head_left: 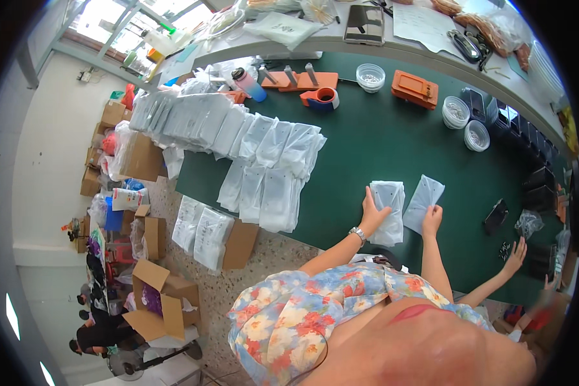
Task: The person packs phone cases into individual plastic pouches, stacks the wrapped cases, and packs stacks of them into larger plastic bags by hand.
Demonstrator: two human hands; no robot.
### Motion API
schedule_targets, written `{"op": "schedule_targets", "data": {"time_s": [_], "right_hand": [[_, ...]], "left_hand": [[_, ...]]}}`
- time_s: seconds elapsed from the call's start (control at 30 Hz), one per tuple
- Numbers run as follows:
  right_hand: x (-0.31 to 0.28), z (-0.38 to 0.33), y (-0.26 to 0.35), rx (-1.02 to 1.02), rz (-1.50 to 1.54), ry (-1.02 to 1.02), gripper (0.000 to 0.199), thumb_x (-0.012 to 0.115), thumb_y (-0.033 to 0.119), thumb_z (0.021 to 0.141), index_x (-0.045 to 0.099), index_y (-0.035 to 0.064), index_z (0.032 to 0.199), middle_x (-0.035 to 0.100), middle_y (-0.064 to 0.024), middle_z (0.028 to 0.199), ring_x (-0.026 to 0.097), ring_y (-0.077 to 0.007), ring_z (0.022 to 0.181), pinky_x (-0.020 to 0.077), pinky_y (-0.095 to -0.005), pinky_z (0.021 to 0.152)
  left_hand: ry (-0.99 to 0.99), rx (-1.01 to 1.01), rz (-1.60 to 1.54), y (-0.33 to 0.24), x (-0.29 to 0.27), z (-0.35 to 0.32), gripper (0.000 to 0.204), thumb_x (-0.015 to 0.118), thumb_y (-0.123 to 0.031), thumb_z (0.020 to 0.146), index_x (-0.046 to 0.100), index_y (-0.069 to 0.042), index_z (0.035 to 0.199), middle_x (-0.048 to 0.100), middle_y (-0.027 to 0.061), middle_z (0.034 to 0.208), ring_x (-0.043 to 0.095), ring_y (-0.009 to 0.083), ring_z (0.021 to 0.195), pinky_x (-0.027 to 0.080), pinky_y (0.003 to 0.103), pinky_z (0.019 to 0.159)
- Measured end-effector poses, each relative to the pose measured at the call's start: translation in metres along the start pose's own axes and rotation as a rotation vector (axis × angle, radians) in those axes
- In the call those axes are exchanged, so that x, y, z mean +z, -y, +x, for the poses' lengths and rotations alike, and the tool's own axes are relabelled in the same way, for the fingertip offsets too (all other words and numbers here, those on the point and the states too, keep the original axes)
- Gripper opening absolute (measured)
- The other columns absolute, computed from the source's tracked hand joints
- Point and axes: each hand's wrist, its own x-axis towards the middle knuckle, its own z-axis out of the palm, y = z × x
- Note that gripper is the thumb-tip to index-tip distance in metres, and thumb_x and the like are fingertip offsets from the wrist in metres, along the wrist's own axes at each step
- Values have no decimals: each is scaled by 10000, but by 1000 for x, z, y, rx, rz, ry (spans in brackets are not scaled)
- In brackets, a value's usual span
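My left hand (372,215), with a watch on its wrist, grips the left edge of a stack of frosted plastic bags (387,225). Its thumb lies across the top of the stack and its fingers run along the side. Just to the right, my right hand (432,220) pinches the lower corner of a single frosted plastic bag (423,198), which is tilted over the green table (347,164). A small gap separates this bag from the stack. Whether anything is inside the bags I cannot make out.
Rows of filled-looking bags (273,193) cover the table's left. Behind stand a tape dispenser (321,98), a bottle (248,83), an orange box (415,89) and tubs of small parts (370,78). At right, a co-worker's hand (514,257) is near a black item (496,216).
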Motion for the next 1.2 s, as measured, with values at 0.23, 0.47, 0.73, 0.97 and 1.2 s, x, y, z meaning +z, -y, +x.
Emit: {"op": "schedule_targets", "data": {"time_s": [0.23, 0.47, 0.73, 0.97, 1.2], "right_hand": [[-34, -29, 3, 154, 324, 185, 312, 589, 81, 901, 533, -33, 1186, 642, -98, 1064, 604, -147, 890, 471, -278, 773], [-56, -50, -4, 334, 283, 215, 236, 596, 75, 885, 610, -29, 1096, 660, -64, 979, 596, -148, 847, 466, -302, 766], [-64, -47, 6, 219, 43, 250, 243, 611, 105, 882, 607, -33, 1082, 654, -75, 955, 584, -158, 828, 460, -313, 752], [-58, -55, -5, 167, 148, 157, 167, 632, 115, 873, 586, -24, 952, 593, -46, 804, 521, -135, 691, 439, -302, 645], [-60, -48, -11, 118, 69, 203, 197, 640, 137, 873, 580, -27, 966, 591, -56, 805, 514, -146, 717, 438, -311, 667]], "left_hand": [[-34, 249, 345, -30, 8, -17, 1109, 750, -360, 735, 14, -132, 1533, 71, 347, 1514, 206, 503, 1385, 307, 517, 1085], [-14, 149, 540, -67, -4, -25, 1135, 756, -442, 734, 32, -75, 1526, 73, 341, 1517, 190, 477, 1401, 263, 517, 1108], [-902, 1272, 603, -297, -210, 75, 637, 664, -242, 859, 397, -76, 1413, 340, 214, 1456, 295, 392, 1346, 260, 484, 1091], [-672, 1349, 1207, -361, -298, 126, 446, 664, -256, 823, 585, -238, 1262, 629, 36, 1225, 563, 247, 1145, 401, 461, 986], [-926, 1461, 950, -373, -302, 120, 218, 642, -189, 857, 632, -87, 1049, 698, 95, 894, 668, 307, 748, 530, 399, 650]]}}
